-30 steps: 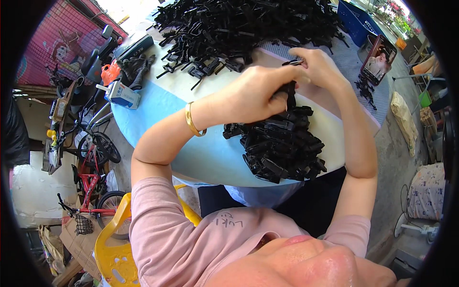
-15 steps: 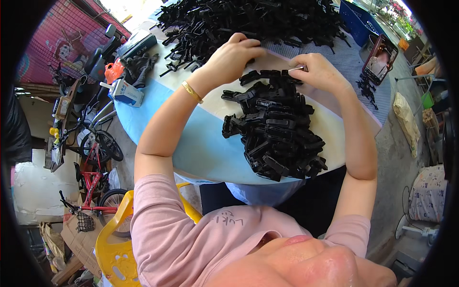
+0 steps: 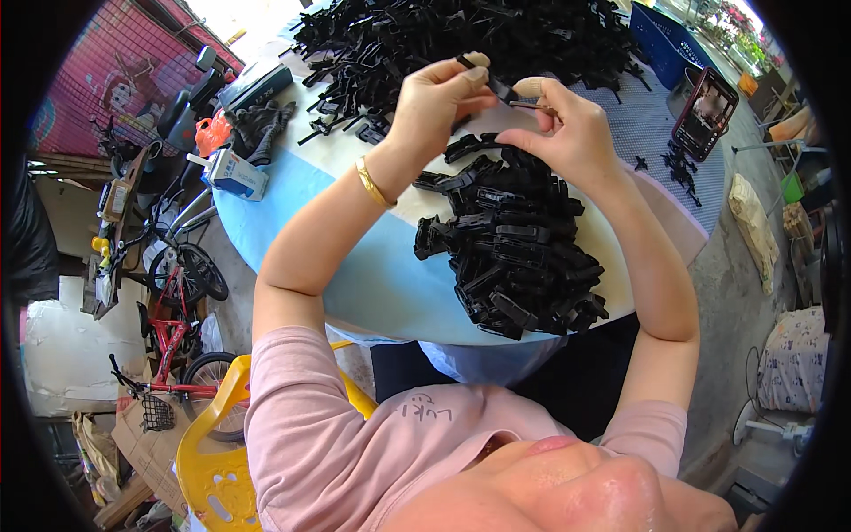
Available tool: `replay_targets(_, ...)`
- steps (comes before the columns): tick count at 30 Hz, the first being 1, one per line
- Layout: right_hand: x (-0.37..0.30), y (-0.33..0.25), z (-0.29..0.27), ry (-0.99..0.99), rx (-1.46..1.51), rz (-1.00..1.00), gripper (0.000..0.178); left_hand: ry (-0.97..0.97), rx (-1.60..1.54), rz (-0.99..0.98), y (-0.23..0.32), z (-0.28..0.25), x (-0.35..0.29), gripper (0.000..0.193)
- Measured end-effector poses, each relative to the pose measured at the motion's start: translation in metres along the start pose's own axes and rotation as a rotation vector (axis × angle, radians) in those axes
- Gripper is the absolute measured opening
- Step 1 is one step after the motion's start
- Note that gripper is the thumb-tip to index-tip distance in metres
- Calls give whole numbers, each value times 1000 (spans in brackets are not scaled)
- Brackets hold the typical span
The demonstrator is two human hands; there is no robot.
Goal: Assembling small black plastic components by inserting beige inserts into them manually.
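My left hand (image 3: 443,97) pinches one end of a small black plastic part (image 3: 502,89) above the table. Close on its right, my right hand (image 3: 567,124) is closed on a thin, pale metal tool (image 3: 530,105), whose tip reaches the part or nearly so; its exact kind is too small to make out. Below the hands lies a stacked heap of similar black plastic parts (image 3: 523,239), near the table's front edge. A much larger loose pile of black parts (image 3: 479,35) spreads across the far side, just beyond my hands.
A phone (image 3: 706,113) leans upright at the right, beside a few scattered black pieces (image 3: 681,168) on a grey textured mat (image 3: 620,120). The blue basket (image 3: 665,44) stands behind. At the left are a blue-white carton (image 3: 235,174) and dark gloves (image 3: 261,129).
My left hand has come back from the big pile and now shows a black part in its fingers. My right hand has risen leftward with the metal tool, meeting it.
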State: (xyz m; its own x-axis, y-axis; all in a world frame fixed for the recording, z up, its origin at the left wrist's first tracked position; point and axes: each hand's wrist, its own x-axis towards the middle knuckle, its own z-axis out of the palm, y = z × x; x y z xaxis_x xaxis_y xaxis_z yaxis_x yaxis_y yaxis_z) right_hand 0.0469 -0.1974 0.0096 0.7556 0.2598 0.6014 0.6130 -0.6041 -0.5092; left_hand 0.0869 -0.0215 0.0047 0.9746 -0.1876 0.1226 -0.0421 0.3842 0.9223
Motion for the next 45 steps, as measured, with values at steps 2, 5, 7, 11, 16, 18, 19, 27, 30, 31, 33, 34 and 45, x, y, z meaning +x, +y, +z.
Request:
replay_targets(2, -1, 2, 4, 55, -36, -31, 30, -33, -16, -44, -2, 7, -8, 16)
replay_targets(5, -1, 7, -1, 175, 128, -7, 21, -102, 63, 34, 1, 9, -13, 20)
replay_targets(7, 4, 16, -3, 185, 255, 17, 21, -232, 307, 216, 6, 3, -9, 25)
replay_targets(11, 8, 20, -15, 57, 413, 51, 21, -478, 236, 63, 21, -4, -8, 35)
replay_targets(16, 5, 13, -18, -105, 506, -79, 19, -665, 86, -157, 29, 1, -13, 51)
replay_targets(18, 4, 9, -16, -177, 408, -147, 19, -806, 236, -153, 33, 2, -16, 56)
replay_targets(19, 4, 9, -14, -156, 370, -184, 22, -784, 218, -177, 34, 3, -17, 54)
replay_targets(27, 0, 1, -12, 1, 571, 123, 19, -516, 394, 102, 23, 10, -22, 41)
replay_targets(30, -1, -4, -12, -94, 590, 171, 19, -461, 485, 239, 24, 13, -27, 36)
replay_targets(31, -1, -6, -12, -108, 568, 168, 19, -434, 488, 283, 24, 14, -27, 33)
replay_targets(33, -3, -8, -12, -119, 571, 168, 19, -417, 515, 320, 21, 13, -27, 30)
replay_targets(34, -3, -9, -13, -129, 574, 166, 19, -400, 543, 357, 21, 13, -27, 26)
replay_targets(45, -4, -18, -12, -158, 548, 268, 17, -238, 652, 595, 10, 17, -31, 21)
